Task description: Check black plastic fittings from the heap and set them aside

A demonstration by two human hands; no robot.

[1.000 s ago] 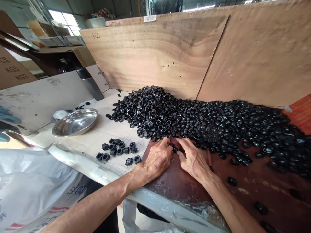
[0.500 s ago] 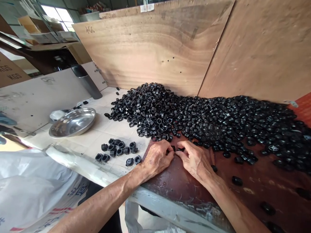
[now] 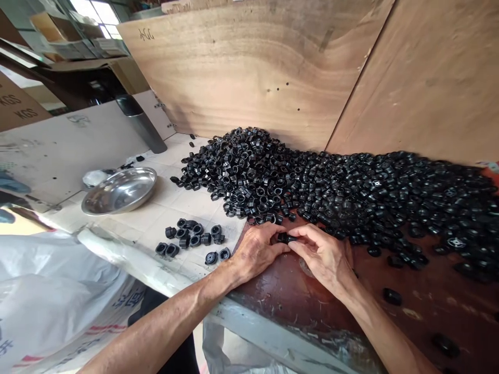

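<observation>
Pinching one small black piece together, both hands sit near the heap.

Bowl left of parts heap, board behind

Worn on your head, the camera looked forward and down across the worktop, close enough that your forearms extended from the bottom edge of the view and your left hand and right hand sat just below center. Beyond them, its gaze crossed the pile of black parts and met the plywood board, with the cartons farther off at upper left.
</observation>
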